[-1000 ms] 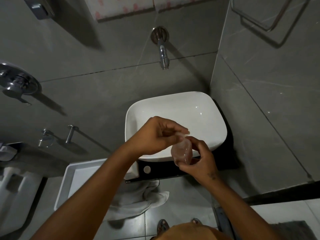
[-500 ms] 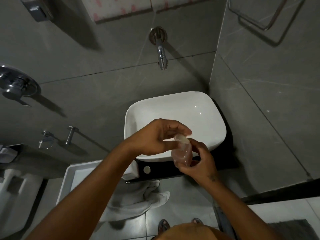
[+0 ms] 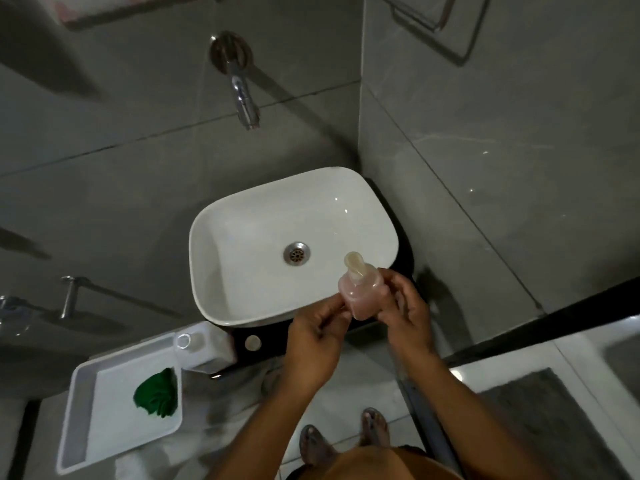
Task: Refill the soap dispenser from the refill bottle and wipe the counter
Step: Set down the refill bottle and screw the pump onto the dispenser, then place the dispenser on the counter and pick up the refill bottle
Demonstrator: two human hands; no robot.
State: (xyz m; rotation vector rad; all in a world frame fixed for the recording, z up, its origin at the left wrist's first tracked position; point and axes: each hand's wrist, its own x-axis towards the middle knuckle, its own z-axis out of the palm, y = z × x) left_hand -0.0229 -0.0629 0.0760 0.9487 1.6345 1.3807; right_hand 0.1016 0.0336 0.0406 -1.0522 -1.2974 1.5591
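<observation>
Here, dispenser: a small clear soap dispenser [image 3: 362, 294] with pinkish liquid inside and its pale pump head [image 3: 354, 264] in place, held tilted over the near right rim of the white basin [image 3: 242, 216].
Right hand: the right hand [image 3: 405, 315] wraps the dispenser's right side, fingers pressed against the body.
Left hand: the left hand [image 3: 317, 336] pinches the lower left edge of the dispenser between fingertip and thumb.
Change: half a second ago the left hand sat over the top of the dispenser at the pump; now it has dropped to the base, and the pump head stands clear (this suggests the top has just been seated, though thread tightness cannot be judged).
Refill bottle: a white refill bottle [image 3: 204, 344] with an open neck stands on the dark counter [image 3: 374, 329], left of the hands; a round cap [image 3: 252, 342] lies just beside it.
Cloth: a green cloth [image 3: 157, 393] lies in the white tray [image 3: 74, 410], untouched.
Task meaning: the filling appears done; setting down the dispenser, capping the refill and wiping remain.
</observation>
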